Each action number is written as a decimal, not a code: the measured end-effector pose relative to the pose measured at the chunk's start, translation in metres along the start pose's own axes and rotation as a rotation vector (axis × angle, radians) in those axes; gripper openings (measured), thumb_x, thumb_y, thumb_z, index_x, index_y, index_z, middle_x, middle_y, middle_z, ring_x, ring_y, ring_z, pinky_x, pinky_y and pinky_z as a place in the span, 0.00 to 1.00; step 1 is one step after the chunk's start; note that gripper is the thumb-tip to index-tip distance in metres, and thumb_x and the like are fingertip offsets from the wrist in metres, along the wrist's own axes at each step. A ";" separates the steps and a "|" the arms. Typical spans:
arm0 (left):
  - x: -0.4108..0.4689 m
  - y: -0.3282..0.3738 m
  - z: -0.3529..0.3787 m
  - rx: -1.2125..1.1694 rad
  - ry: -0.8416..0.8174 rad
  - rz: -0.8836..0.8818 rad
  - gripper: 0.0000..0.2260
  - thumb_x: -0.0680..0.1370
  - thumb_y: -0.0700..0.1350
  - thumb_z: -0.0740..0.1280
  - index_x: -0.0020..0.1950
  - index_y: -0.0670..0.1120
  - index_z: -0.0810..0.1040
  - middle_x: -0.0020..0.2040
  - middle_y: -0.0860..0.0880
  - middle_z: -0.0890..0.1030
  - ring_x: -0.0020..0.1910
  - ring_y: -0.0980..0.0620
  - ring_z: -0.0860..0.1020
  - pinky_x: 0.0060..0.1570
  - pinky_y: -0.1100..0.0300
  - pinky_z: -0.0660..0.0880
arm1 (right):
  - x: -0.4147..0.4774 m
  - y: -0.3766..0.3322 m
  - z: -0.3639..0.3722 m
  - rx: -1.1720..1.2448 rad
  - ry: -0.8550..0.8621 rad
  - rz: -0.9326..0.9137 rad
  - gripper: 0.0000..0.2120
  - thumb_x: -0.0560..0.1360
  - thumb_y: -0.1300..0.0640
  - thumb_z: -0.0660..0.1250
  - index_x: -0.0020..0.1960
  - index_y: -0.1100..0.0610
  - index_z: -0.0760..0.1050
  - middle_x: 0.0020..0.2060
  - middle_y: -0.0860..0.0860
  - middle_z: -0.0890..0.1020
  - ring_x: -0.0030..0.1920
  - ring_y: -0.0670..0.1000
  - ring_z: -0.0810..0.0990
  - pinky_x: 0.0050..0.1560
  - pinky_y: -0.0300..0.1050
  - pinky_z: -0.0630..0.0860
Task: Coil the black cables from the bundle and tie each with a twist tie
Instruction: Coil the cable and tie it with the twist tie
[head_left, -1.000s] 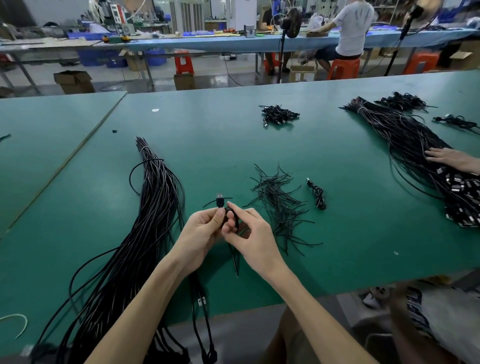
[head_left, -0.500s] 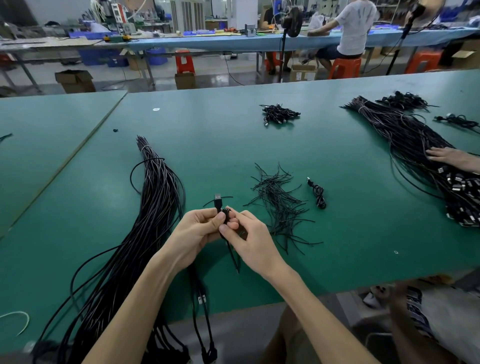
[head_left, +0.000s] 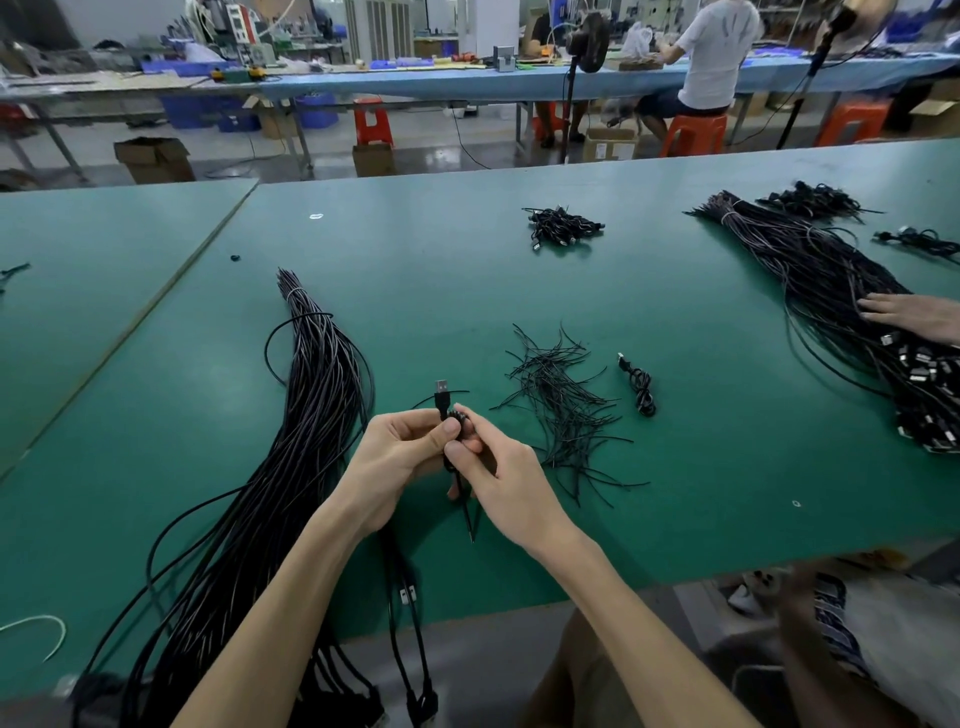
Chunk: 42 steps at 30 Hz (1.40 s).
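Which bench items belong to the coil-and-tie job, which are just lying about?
Job: left hand, right hand, black USB cable coil they hold, long black cable bundle, loose black twist-tie pile, tied black coil.
Lying about: small white loop, small black ring, another person's black cable bundle.

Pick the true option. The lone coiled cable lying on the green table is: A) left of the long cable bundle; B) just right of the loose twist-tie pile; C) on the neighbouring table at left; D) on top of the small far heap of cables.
B: the coiled cable lies by itself just right of the twist-tie pile.
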<state>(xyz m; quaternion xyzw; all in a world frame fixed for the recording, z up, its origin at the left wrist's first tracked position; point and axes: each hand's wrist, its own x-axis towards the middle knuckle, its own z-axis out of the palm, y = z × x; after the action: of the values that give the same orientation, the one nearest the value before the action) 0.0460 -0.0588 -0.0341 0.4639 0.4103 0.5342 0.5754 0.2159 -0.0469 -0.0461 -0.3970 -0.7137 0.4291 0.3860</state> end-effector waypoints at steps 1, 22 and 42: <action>0.000 0.000 0.000 0.008 0.001 0.005 0.11 0.79 0.44 0.72 0.55 0.37 0.86 0.50 0.35 0.86 0.50 0.44 0.85 0.49 0.54 0.83 | 0.000 0.000 0.000 -0.001 -0.001 -0.002 0.22 0.84 0.50 0.66 0.76 0.53 0.72 0.56 0.43 0.84 0.57 0.40 0.82 0.58 0.33 0.75; -0.002 -0.001 0.010 0.278 0.181 0.215 0.05 0.74 0.44 0.75 0.47 0.45 0.89 0.44 0.48 0.83 0.45 0.51 0.82 0.47 0.61 0.79 | 0.002 0.004 -0.001 0.103 -0.006 -0.004 0.17 0.83 0.55 0.67 0.72 0.50 0.74 0.51 0.44 0.85 0.48 0.45 0.85 0.49 0.37 0.77; 0.000 -0.005 0.007 0.320 0.108 0.160 0.12 0.80 0.52 0.70 0.45 0.45 0.86 0.39 0.43 0.85 0.36 0.47 0.83 0.39 0.56 0.82 | 0.000 0.003 0.002 -0.004 0.005 -0.005 0.11 0.83 0.41 0.64 0.52 0.45 0.81 0.35 0.43 0.84 0.34 0.42 0.81 0.39 0.34 0.76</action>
<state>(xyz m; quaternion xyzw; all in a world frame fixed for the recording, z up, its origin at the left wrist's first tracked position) 0.0535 -0.0597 -0.0370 0.5512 0.4820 0.5306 0.4270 0.2146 -0.0464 -0.0499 -0.3971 -0.7144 0.4259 0.3879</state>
